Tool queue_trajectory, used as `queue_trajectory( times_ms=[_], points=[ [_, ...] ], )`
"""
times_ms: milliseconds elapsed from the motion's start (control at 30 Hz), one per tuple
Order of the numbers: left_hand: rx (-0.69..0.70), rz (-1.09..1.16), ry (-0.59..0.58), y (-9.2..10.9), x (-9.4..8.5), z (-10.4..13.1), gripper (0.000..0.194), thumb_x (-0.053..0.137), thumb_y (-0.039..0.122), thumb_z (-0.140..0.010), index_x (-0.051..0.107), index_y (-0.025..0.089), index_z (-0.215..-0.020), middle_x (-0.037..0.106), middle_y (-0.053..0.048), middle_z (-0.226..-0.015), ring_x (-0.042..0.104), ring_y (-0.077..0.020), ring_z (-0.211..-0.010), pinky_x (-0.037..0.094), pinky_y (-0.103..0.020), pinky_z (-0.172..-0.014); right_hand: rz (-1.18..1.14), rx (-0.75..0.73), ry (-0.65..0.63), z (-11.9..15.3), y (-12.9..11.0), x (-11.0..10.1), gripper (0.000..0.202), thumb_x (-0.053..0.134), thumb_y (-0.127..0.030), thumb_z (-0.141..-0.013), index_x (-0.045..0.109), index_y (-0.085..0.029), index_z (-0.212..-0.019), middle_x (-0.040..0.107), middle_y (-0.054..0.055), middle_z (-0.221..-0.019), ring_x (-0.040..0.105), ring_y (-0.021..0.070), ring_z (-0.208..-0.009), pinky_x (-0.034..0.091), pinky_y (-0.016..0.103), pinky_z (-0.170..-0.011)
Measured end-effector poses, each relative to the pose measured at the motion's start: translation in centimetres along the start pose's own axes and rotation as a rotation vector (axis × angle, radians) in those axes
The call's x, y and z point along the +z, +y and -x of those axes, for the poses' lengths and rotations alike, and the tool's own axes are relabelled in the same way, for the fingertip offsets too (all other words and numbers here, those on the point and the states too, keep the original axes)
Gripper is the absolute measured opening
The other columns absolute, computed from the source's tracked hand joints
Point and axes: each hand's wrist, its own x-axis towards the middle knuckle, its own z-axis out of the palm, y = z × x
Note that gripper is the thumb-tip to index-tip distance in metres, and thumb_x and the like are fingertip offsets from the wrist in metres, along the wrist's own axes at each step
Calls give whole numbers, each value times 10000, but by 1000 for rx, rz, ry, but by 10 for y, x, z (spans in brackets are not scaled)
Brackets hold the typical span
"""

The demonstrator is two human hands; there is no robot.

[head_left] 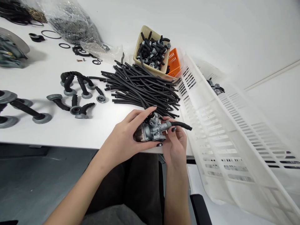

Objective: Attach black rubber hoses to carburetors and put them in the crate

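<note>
- Left hand point(127, 132): dark polish on the index nail point(155, 106); a small white star on the dark thumbnail point(159, 144).
- Right hand point(176, 143): thumb's nail point(173, 129) painted dark, glossy.
- Forearms point(87, 181): bare.
- Trousers point(142, 181): plain, near-black.
- Top point(114, 216): dark grey cloth.

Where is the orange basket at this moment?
In the head view, the orange basket is right of centre, toward the top, between the cream bin and the white crate.

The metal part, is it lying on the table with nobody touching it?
No, the left hand grips the metal part, with the right hand at its other end.
</note>
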Motion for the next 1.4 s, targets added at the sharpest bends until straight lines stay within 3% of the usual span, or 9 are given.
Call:
queue_trajectory(
  times_ms=[300,633,867,1233,1400],
  points=[
    [3,-16,3,1,0,1,759,745,352,-802,378,326,-1466,545,-19,-1346,564,-209,-1222,482,-304,-1010,-39,-2,-39,-1,0,-5,162,711,-403,-848,736,-269,-935,692,30,-1049,620,167,-844,518,341,-800],
    [-19,-11,-14,2,-1,0,744,736,335,-809,380,328,-1462,545,-32,-1349,559,-230,-1231,462,-353,-1043,-26,-34,-50,0,0,-2,117,712,-353,-842,744,-258,-902,710,28,-1042,637,186,-924,522,345,-831],
    [-27,-5,-11,2,0,0,752,743,330,-802,380,332,-1461,546,-30,-1349,562,-232,-1225,471,-354,-1030,43,-17,-15,0,0,-2,220,747,-427,-803,746,-252,-936,693,41,-1020,603,166,-813,516,317,-740],
    [-27,-5,-22,4,-2,0,744,733,327,-812,374,323,-1464,543,-37,-1349,558,-236,-1231,476,-363,-1032,2,64,33,-1,-3,2,306,810,-451,-724,719,-233,-919,695,37,-961,629,181,-859,514,311,-746],
    [26,-32,-1,0,1,0,743,729,352,-811,372,350,-1462,544,-35,-1337,568,-246,-1220,493,-369,-1015,44,73,9,-1,-4,2,343,772,-450,-771,702,-275,-1057,689,20,-1011,614,151,-814,501,297,-731]
  ],
)
